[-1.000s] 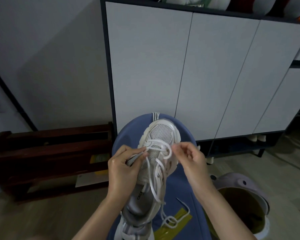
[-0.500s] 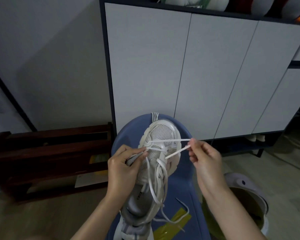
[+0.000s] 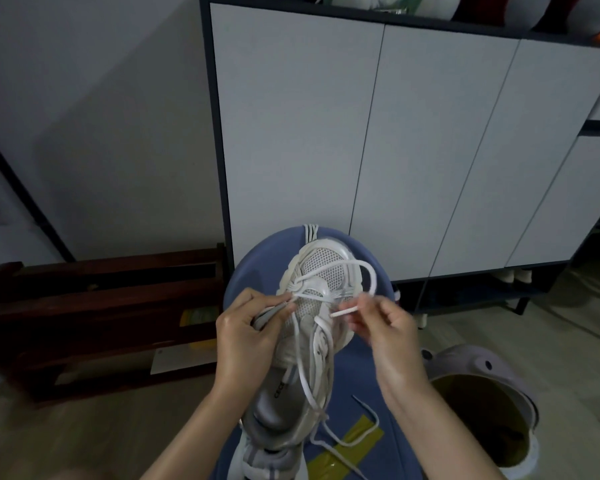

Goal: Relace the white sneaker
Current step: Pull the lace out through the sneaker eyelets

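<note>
A white mesh sneaker (image 3: 321,271) lies on a blue padded surface (image 3: 357,375), toe pointing away from me. My left hand (image 3: 246,337) grips the shoe's left side near the lower eyelets, thumb pressed to the tongue. My right hand (image 3: 383,323) pinches the white lace (image 3: 369,275) just behind its tip, which points left at the shoe's right eyelets. From there the lace arcs in a loop over the toe. Another lace strand runs loosely down the tongue and trails onto the blue surface.
A grey-doored cabinet (image 3: 395,133) stands right behind the blue surface. A dark wooden rack (image 3: 94,306) sits low on the left. At lower right is a lilac bin (image 3: 482,393) with an open top. Yellow tape (image 3: 347,448) is stuck on the blue surface.
My right hand pulled the lace out to the right until it was taut, then came back toward the shoe, leaving a slack loop over the toe. My left hand stayed on the shoe.
</note>
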